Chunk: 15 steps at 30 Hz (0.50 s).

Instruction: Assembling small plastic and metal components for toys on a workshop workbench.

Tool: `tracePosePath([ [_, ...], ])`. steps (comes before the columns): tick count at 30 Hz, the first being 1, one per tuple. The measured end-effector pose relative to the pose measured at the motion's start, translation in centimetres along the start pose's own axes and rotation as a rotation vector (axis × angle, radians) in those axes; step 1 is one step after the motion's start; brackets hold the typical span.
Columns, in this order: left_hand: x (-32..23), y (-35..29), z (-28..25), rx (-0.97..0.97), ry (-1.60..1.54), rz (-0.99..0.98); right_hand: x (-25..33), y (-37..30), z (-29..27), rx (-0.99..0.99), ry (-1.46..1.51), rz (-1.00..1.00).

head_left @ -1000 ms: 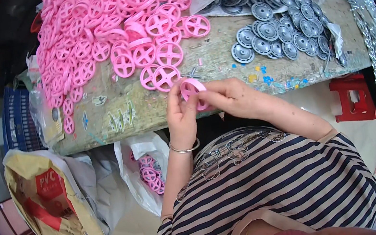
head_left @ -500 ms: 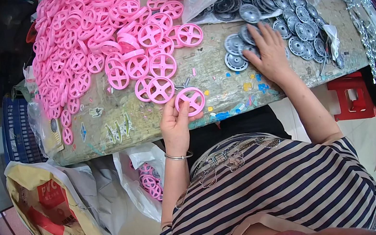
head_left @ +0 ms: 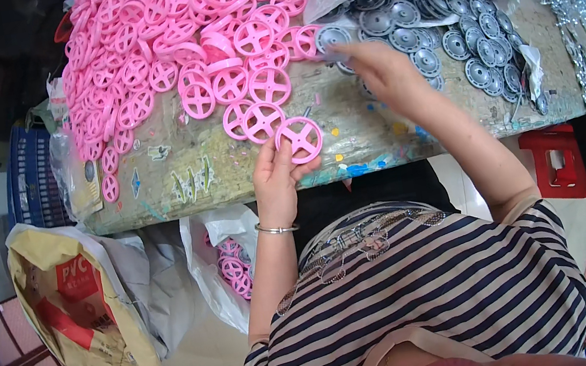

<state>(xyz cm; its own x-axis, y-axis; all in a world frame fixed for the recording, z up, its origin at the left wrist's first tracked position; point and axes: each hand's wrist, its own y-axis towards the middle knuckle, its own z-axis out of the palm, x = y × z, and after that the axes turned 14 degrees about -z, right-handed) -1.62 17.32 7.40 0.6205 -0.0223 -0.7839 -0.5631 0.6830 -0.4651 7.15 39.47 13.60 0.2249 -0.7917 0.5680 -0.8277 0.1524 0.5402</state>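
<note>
The left hand [head_left: 276, 179] grips a pink spoked plastic wheel [head_left: 299, 139] at its seven-o'clock rim, fingers curled lightly round it, near the worn table [head_left: 179, 181] edge; the right hand [head_left: 384, 71] reaches toward eleven o'clock, fingers extended and pinching a grey round metal disc [head_left: 332, 38]. Heaped pink wheels [head_left: 157, 36] lie at eleven o'clock; grey discs [head_left: 450, 15] at one.

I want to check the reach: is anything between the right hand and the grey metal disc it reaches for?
Nothing visible. The right hand already has its fingertips at a grey metal disc at the edge of the grey pile. The left hand holds a pink spoked wheel nearer the table edge, apart.
</note>
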Motion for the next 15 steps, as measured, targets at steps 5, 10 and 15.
tracePosePath([
  [5, -0.3, 0.3, 0.1, 0.043, -0.123, -0.053, 2.6, -4.2, 4.3, 0.199, 0.019, -0.193],
  [10, 0.0, 0.2, -0.6, 0.084, -0.165, -0.032, 4.0, -4.3, 5.7, 0.307, -0.075, -0.228],
  [15, 0.1, -0.1, -0.2, 0.132, -0.067, 0.003, 3.9, -4.4, 7.4, 0.308, -0.039, -0.185],
])
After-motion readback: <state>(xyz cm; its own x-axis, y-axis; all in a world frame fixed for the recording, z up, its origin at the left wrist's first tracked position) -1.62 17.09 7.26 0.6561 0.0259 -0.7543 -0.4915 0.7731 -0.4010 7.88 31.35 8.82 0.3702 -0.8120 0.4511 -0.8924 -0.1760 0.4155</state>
